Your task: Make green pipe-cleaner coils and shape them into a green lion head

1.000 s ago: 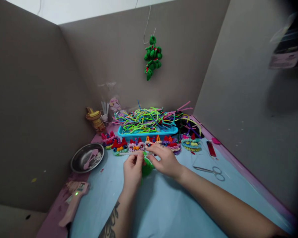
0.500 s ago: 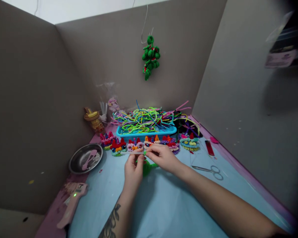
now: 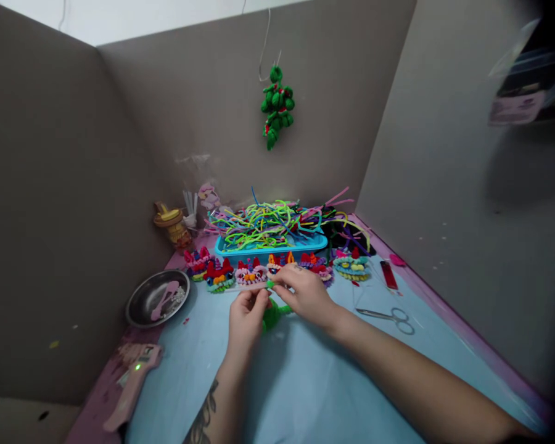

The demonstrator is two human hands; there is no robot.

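My left hand [image 3: 246, 320] is closed, thumb and fingers pinching a thin whitish stick [image 3: 234, 289] that points left above the mat. At the stick's right end sits a small green fuzzy piece [image 3: 271, 285], which looks like pipe cleaner. The fingertips of my right hand [image 3: 305, 296] close on that piece from the right. Below both hands rests a larger green fuzzy form [image 3: 272, 316] with an arm reaching right; my left fingers partly cover it. Behind the hands stands a row of colourful pipe-cleaner figures [image 3: 251, 273].
A blue tray [image 3: 271, 251] heaped with pipe cleaners stands at the back. To the left are a metal bowl [image 3: 134, 311] and a pink glue gun [image 3: 133, 385]. Scissors [image 3: 388, 316] lie right, near a red object [image 3: 389, 275]. A green ornament [image 3: 277, 108] hangs behind.
The view has shifted slightly. Both hands keep their pinch at the stick and green piece, with the left fingers turned a little and less of the stick showing.
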